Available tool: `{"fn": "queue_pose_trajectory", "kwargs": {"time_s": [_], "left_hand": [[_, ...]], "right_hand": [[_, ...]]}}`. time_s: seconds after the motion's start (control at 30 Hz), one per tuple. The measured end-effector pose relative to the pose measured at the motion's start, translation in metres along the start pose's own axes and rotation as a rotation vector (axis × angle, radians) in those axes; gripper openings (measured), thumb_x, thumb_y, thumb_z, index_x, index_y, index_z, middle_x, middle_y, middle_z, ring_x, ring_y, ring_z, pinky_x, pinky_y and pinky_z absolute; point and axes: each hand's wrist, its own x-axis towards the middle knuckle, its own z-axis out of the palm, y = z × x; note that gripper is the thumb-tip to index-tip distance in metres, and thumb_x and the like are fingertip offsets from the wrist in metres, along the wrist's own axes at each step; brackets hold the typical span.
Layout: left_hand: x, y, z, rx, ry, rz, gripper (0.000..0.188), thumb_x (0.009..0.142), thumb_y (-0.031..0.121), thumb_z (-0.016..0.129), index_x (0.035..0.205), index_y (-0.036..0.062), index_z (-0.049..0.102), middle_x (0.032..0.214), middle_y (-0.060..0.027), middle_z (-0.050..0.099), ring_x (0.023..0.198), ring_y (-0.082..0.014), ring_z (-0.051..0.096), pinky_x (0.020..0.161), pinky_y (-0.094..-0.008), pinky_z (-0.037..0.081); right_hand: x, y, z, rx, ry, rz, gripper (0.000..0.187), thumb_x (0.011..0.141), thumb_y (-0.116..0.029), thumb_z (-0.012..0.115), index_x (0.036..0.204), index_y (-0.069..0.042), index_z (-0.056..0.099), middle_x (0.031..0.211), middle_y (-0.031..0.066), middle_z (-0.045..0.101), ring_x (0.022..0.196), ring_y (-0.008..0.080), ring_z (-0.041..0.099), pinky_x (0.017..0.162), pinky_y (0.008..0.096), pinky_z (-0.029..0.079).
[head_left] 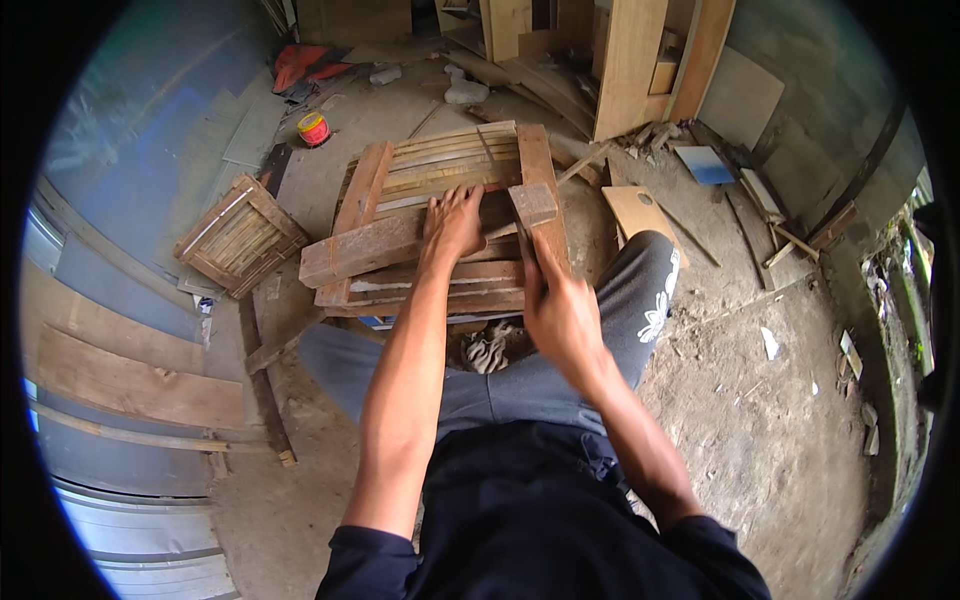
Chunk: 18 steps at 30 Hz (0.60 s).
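Crosswise, the beam (372, 247) is clasped by the left hand (456, 222), the tool (525, 245) crossing its right end by the right hand (563, 316).

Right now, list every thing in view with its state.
Wooden beam: lying slantwise across the large slatted frame
Left hand: resting palm down on the beam
Right hand: closed around a dark tool
Dark tool: at the beam's right end
Small slatted panel: tilted
Red-yellow tub: upright; lid unclear
Tall boards: standing
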Motion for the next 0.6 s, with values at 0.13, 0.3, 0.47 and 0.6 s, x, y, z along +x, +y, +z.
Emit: {"fn": "queue_pose_trajectory", "kwargs": {"time_s": [0.13, 0.3, 0.47, 0.6], "left_hand": [[0.001, 0.0, 0.005, -0.007, -0.02, -0.028, 0.093, 0.061, 0.013, 0.085, 0.141, 0.0121, 0.038, 0.14, -0.0129, 0.047, 0.134, -0.0298, 0.04, 0.115, -0.0532, 0.026], [-0.004, 0.0, 0.009, -0.033, 0.078, 0.001, 0.066, 0.069, 0.005, 0.069, 0.131, 0.0095, 0.045, 0.132, -0.015, 0.051, 0.128, -0.031, 0.044, 0.111, -0.0546, 0.029], [-0.003, 0.0, 0.005, -0.02, 0.042, 0.008, 0.077, 0.066, 0.006, 0.07, 0.136, 0.0092, 0.041, 0.133, -0.014, 0.049, 0.129, -0.0317, 0.043, 0.11, -0.0543, 0.028], [0.0, 0.001, -0.004, 0.022, -0.035, -0.02, 0.084, 0.063, 0.01, 0.075, 0.139, 0.0099, 0.039, 0.137, -0.0117, 0.047, 0.132, -0.0303, 0.041, 0.113, -0.0518, 0.027]], "right_hand": [[-0.103, -0.008, -0.059, -0.005, -0.046, -0.036, 0.05, 0.092, -0.012, 0.055, 0.14, -0.004, 0.043, 0.066, 0.0261, 0.059, 0.056, 0.0426, 0.062, 0.05, 0.0515, 0.05], [-0.103, -0.001, -0.05, 0.007, -0.028, -0.063, 0.051, 0.092, -0.011, 0.056, 0.14, -0.003, 0.042, 0.066, 0.026, 0.06, 0.054, 0.0429, 0.061, 0.051, 0.0524, 0.049], [0.057, 0.002, 0.023, 0.002, 0.073, -0.003, 0.036, 0.096, -0.022, 0.05, 0.125, -0.003, 0.058, 0.074, 0.0337, 0.06, 0.072, 0.0485, 0.063, 0.066, 0.0548, 0.051], [0.085, 0.009, 0.036, -0.024, 0.106, -0.089, 0.036, 0.096, -0.021, 0.049, 0.125, -0.003, 0.056, 0.072, 0.0324, 0.061, 0.069, 0.0479, 0.063, 0.064, 0.0544, 0.052]]}}
